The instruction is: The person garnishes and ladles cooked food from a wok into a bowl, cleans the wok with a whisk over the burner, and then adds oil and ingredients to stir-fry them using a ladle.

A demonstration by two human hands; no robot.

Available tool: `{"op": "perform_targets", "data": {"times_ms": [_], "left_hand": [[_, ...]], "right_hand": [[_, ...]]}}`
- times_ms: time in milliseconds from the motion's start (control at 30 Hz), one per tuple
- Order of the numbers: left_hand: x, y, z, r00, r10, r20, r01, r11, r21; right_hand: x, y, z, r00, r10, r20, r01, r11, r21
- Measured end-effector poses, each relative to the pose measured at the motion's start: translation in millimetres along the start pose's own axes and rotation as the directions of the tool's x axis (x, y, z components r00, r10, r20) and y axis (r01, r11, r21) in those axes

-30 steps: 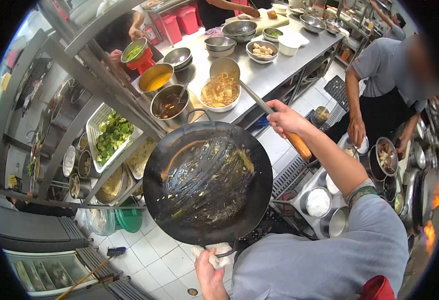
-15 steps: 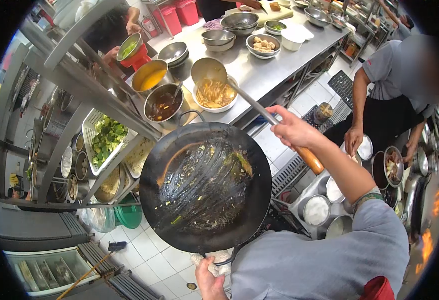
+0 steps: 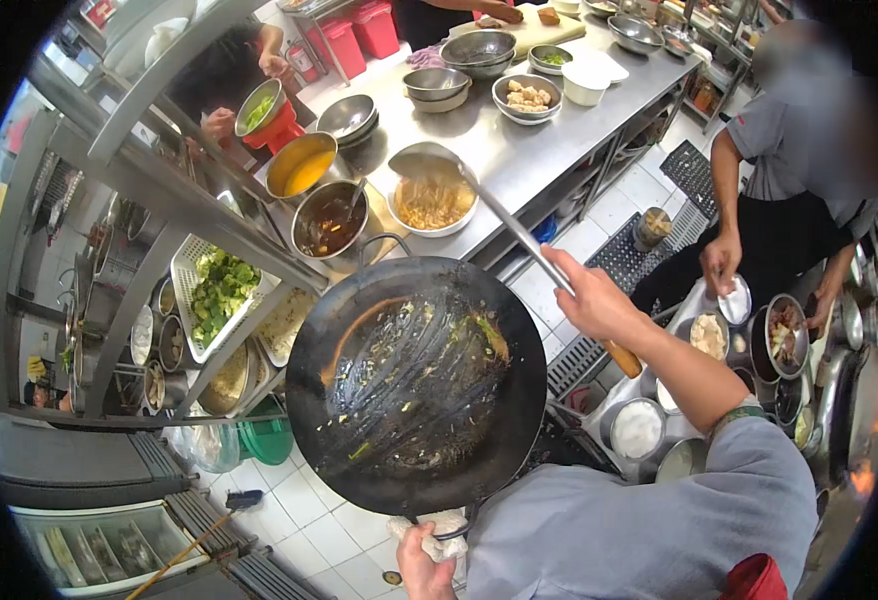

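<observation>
My right hand [image 3: 599,300] is closed round the long handle of a metal ladle [image 3: 494,205], near its wooden end. The ladle's head is tipped over a white bowl [image 3: 433,232] on the steel counter, which holds brown, saucy food [image 3: 434,203]. My left hand [image 3: 426,562] grips the near handle of a large black wok [image 3: 314,400] through a folded white cloth [image 3: 449,525]. Oily residue and small food scraps coat the wok's inside. It is held in front of my body, its far loop handle close to the sauce pots.
A pot of dark sauce [image 3: 327,222] and a pot of yellow liquid [image 3: 304,172] stand left of the bowl. A white basket of green vegetables [image 3: 221,290] sits further left. To the right, a co-worker [image 3: 799,160] handles containers beside burner flames [image 3: 862,480].
The ladle's head has turned and lifted slightly over the bowl, and my right hand has shifted a little right and down. The co-worker's hand has moved over a white-filled container.
</observation>
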State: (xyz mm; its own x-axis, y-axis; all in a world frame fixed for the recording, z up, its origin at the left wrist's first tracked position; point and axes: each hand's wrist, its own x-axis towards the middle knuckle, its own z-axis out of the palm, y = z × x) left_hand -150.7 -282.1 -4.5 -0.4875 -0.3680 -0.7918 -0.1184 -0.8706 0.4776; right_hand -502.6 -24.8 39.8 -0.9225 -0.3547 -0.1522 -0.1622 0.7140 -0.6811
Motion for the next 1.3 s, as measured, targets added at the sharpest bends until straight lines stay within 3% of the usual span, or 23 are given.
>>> {"op": "perform_targets", "data": {"times_ms": [67,167,300,333,433,467,533,600,633,700,733,767,833,900,1033,1133,1200,1233,1300], "left_hand": [[1.8,3.7,-2.2,1.000,0.007,0.028,-0.007,1.000,0.007],[2.5,7.3,-8.9,0.998,-0.017,0.065,0.014,0.999,0.042],[2.2,27.3,-6.6,0.990,0.000,0.142,-0.009,0.998,0.060],[6.2,35.7,-5.9,0.986,0.001,0.168,-0.014,0.997,0.080],[7.7,52.9,-20.8,0.979,-0.063,0.193,0.042,0.993,0.114],[7.2,61.4,-28.9,0.978,-0.074,0.195,0.034,0.979,0.200],[5.5,79.8,-35.9,0.979,-0.066,0.193,0.014,0.966,0.259],[13.6,98.6,-43.7,0.972,-0.120,0.203,0.049,0.945,0.323],[16.2,109.3,-47.1,0.964,-0.124,0.237,0.030,0.930,0.366],[22.6,130.5,-41.4,0.939,-0.133,0.316,-0.021,0.898,0.439],[32.4,136.4,-41.8,0.909,-0.150,0.390,-0.028,0.909,0.415],[38.6,142.0,-36.8,0.882,-0.169,0.440,-0.039,0.904,0.426],[44.2,149.3,-32.3,0.827,-0.209,0.522,-0.058,0.892,0.449],[45.0,147.5,-23.7,0.745,-0.257,0.615,-0.110,0.863,0.493],[36.3,125.2,-2.4,0.540,-0.385,0.749,-0.272,0.762,0.588],[20.4,93.7,12.9,0.400,-0.613,0.681,-0.314,0.607,0.730],[-6.4,71.8,27.7,0.260,-0.724,0.639,-0.384,0.529,0.757],[-17.8,55.0,32.1,0.195,-0.744,0.639,-0.448,0.512,0.733],[-49.6,9.8,34.1,0.087,-0.796,0.599,-0.436,0.510,0.741]], "right_hand": [[2.1,-11.3,-6.7,0.998,0.060,-0.035,-0.060,0.998,0.002],[14.7,7.4,5.4,0.991,-0.046,-0.124,0.043,0.999,-0.025],[2.8,1.6,24.6,0.991,0.000,-0.134,-0.011,0.997,-0.081],[2.0,4.1,33.6,0.976,-0.035,-0.214,0.023,0.998,-0.060],[6.8,4.3,53.0,0.979,0.054,-0.197,0.010,0.951,0.309],[2.0,-11.9,55.8,0.979,0.156,-0.131,-0.078,0.881,0.466],[-2.3,-24.6,68.4,0.975,0.207,-0.083,-0.076,0.660,0.747],[1.9,-37.2,74.3,0.974,0.228,-0.018,-0.076,0.395,0.915],[-2.9,-42.0,74.2,0.970,0.240,0.050,-0.087,0.144,0.986],[-15.8,-41.5,82.6,0.993,0.015,0.117,-0.104,-0.361,0.927],[-22.9,-29.6,89.6,0.972,-0.180,0.150,-0.220,-0.476,0.852],[-48.0,-60.2,87.0,0.990,-0.099,0.101,-0.139,-0.556,0.819],[-95.4,-68.3,95.6,0.981,-0.190,-0.038,-0.090,-0.619,0.780],[-167.0,-93.8,104.2,0.973,-0.103,-0.208,0.101,-0.622,0.777],[-322.1,-110.6,117.6,0.878,-0.008,-0.479,0.421,-0.463,0.780],[-432.7,-127.6,126.3,0.763,0.244,-0.598,0.624,-0.039,0.780],[-490.8,-174.1,160.4,0.613,0.532,-0.584,0.556,0.235,0.797],[-517.4,-188.8,181.7,0.518,0.666,-0.537,0.458,0.314,0.832],[-574.2,-198.6,234.0,0.413,0.608,-0.678,0.637,0.339,0.693]]}}
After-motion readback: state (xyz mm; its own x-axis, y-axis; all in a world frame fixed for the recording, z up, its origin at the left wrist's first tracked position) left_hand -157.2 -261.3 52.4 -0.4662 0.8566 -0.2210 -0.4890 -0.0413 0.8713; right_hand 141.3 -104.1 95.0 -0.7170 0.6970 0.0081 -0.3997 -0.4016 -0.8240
